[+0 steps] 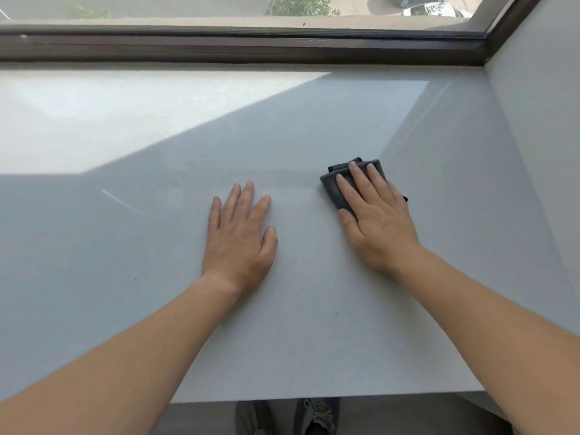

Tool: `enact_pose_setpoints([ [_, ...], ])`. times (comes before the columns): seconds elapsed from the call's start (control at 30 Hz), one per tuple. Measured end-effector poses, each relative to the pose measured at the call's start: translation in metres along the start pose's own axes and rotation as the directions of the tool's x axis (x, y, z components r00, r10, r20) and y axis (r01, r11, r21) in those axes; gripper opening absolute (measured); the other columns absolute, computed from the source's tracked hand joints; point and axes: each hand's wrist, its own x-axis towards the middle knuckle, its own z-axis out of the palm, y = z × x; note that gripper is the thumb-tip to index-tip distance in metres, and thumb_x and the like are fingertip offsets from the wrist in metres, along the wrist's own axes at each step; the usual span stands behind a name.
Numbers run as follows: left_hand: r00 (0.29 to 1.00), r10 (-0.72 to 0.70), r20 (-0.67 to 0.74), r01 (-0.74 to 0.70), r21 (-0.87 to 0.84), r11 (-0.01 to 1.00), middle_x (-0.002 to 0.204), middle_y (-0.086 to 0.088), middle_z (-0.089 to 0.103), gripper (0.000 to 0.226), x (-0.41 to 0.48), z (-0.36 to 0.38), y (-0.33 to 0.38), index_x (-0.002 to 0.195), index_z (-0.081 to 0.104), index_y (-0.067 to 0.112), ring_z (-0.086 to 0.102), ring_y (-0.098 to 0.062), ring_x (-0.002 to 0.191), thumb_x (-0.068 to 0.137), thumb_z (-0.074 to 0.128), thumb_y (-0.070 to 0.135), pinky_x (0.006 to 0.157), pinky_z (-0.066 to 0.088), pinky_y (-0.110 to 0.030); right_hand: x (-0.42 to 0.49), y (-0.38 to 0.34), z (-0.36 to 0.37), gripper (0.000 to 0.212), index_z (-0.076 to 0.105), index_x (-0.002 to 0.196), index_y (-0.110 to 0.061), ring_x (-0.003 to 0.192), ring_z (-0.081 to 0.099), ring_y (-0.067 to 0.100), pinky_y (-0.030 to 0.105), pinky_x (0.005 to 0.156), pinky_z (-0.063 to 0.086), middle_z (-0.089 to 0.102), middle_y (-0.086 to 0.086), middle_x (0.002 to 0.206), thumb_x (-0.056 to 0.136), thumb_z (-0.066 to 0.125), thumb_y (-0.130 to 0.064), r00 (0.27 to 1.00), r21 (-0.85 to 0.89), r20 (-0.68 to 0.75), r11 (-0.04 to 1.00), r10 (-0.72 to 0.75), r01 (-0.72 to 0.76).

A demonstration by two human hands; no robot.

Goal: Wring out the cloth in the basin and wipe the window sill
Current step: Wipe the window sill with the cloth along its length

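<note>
A folded dark grey cloth (333, 187) lies flat on the wide, pale grey window sill (157, 215), right of centre. My right hand (375, 218) presses down on the cloth with fingers spread, covering most of it. To the left, my left hand (240, 237) rests palm-down on the bare sill, fingers apart, holding nothing. A faint streaky patch of sill shows between the two hands. No basin is in view.
A dark brown window frame (251, 47) runs along the sill's far edge. A pale wall (539, 120) closes off the right side. Sunlight falls on the sill's far left part. Below the near edge, my shoes (317, 417) stand on the floor.
</note>
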Motion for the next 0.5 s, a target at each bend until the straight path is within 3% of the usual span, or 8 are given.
enact_pose_setpoints([
  [0.07,1.000,-0.003,-0.003,0.003,0.004,1.000,0.165,-0.003,0.012,0.063,0.000,0.000,0.000,0.150,0.034,0.022,0.002,-0.018,0.153,0.091,0.029,0.041,0.122,-0.006,-0.043,0.003,-0.005,0.001,0.063,0.018,0.159,-0.031,0.155,-0.003,0.018,0.043,0.123,0.008,0.003,-0.006,0.168,0.098,0.019,-0.045,0.992,0.027,-0.053,0.993,0.112,-0.111],
  [0.13,1.000,-0.003,-0.009,0.003,0.007,1.000,0.165,-0.004,0.013,0.063,0.000,0.000,0.000,0.150,0.034,0.022,0.003,-0.018,0.152,0.090,0.029,0.041,0.122,-0.005,-0.044,-0.019,-0.030,0.011,0.063,0.022,0.158,-0.028,0.155,0.001,0.022,0.046,0.123,0.010,0.008,-0.002,0.168,0.098,0.020,-0.044,0.989,0.030,-0.090,0.993,0.114,-0.111],
  [0.27,1.000,-0.007,-0.015,0.007,0.003,1.000,0.165,-0.003,0.014,0.064,-0.001,-0.001,0.001,0.150,0.034,0.021,0.003,-0.018,0.152,0.090,0.027,0.041,0.122,-0.006,-0.043,-0.101,-0.063,0.032,0.056,0.034,0.155,-0.025,0.154,0.011,0.025,0.050,0.122,0.017,0.020,0.001,0.166,0.101,0.034,-0.039,0.980,-0.008,-0.043,0.981,-0.194,0.194],
  [0.33,1.000,-0.006,-0.006,0.006,0.004,1.000,0.165,-0.003,0.012,0.064,-0.001,-0.001,0.002,0.151,0.033,0.022,0.002,-0.018,0.152,0.091,0.026,0.042,0.122,-0.007,-0.043,-0.097,-0.043,0.030,0.055,0.038,0.153,-0.024,0.154,0.015,0.024,0.049,0.121,0.021,0.025,0.000,0.165,0.099,0.037,-0.037,0.974,-0.013,-0.043,0.975,-0.222,0.222],
  [0.4,1.000,-0.003,0.013,0.003,0.008,1.000,0.166,-0.003,0.010,0.064,-0.001,-0.001,0.001,0.152,0.031,0.022,0.000,-0.017,0.152,0.091,0.026,0.043,0.122,-0.008,-0.042,-0.068,-0.020,0.022,0.058,0.035,0.155,-0.024,0.154,0.012,0.023,0.049,0.122,0.018,0.021,-0.001,0.166,0.098,0.032,-0.038,0.995,0.011,-0.091,0.999,-0.043,0.044],
  [0.5,0.999,0.006,0.037,-0.006,-0.004,1.000,0.166,-0.004,0.009,0.064,-0.001,-0.003,0.000,0.151,0.031,0.022,-0.002,-0.018,0.153,0.091,0.027,0.043,0.122,-0.010,-0.042,-0.036,-0.008,0.010,0.058,0.018,0.159,-0.027,0.155,-0.003,0.020,0.045,0.124,0.004,0.004,-0.004,0.169,0.102,0.026,-0.038,0.965,0.089,-0.051,0.964,0.257,-0.252],
])
